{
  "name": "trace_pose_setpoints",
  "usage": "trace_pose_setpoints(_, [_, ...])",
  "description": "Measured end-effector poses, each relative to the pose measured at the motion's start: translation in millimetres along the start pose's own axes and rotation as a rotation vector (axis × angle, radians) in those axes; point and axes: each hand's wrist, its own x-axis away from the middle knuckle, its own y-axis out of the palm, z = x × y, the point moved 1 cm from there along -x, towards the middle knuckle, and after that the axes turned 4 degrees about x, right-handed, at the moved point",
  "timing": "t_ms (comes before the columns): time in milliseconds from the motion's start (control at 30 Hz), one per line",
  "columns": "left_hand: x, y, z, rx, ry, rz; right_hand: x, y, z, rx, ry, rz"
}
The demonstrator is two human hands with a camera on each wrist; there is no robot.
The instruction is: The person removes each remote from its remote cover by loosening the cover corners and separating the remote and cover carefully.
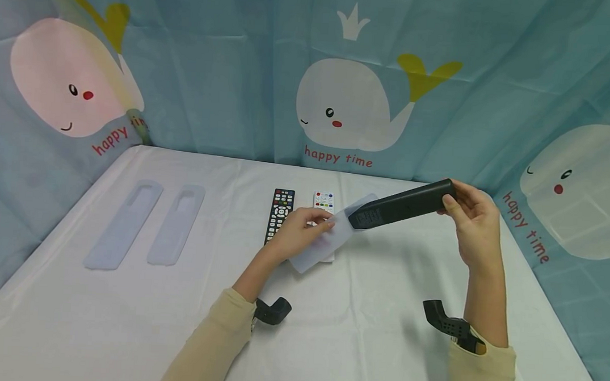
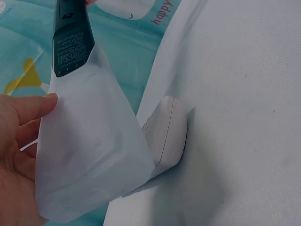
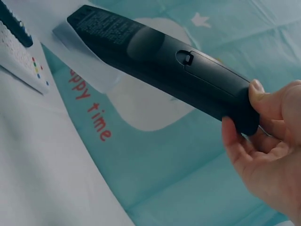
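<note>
My right hand (image 1: 474,223) grips a black remote control (image 1: 404,205) by one end, its back with the battery cover facing up in the right wrist view. The other end of the remote sits at the mouth of a translucent silicone sleeve (image 1: 320,245), tucked a short way in. My left hand (image 1: 300,233) pinches that sleeve by its side, thumb on top in the left wrist view (image 2: 28,150). Both are held above the table. Beneath the left hand lie a black remote with buttons up (image 1: 282,204) and a white remote (image 1: 324,200), partly covered by hand and sleeve.
Two more translucent sleeves (image 1: 124,225) (image 1: 177,226) lie flat at the table's left. A white cloth covers the table (image 1: 288,349). Behind it hangs a blue curtain (image 1: 228,79) with whale prints. A black camera mount (image 1: 273,311) sticks out from each wrist.
</note>
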Motion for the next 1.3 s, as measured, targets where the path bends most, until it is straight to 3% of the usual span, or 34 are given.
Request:
trace_pose_setpoints(200, [0.8, -1.8, 2.6, 0.017, -0.003, 0.007, 0, -1.1, -1, 0.085, 0.073, 0.040])
trace_pose_setpoints(733, [0.3, -10.8, 2.5, 0.040, -0.004, 0.027, 2, 0.3, -4, -0.287, -0.059, -0.081])
trace_pose_setpoints(1067, [0.8, -15.1, 1.2, 0.082, -0.019, 0.049, 2, -0.8, -8, -0.428, -0.181, -0.173])
trace_pose_setpoints(1300, [1.5, -18.0, 1.7, 0.101, -0.026, 0.073, 3, 0.2, -10, -0.491, -0.221, -0.190])
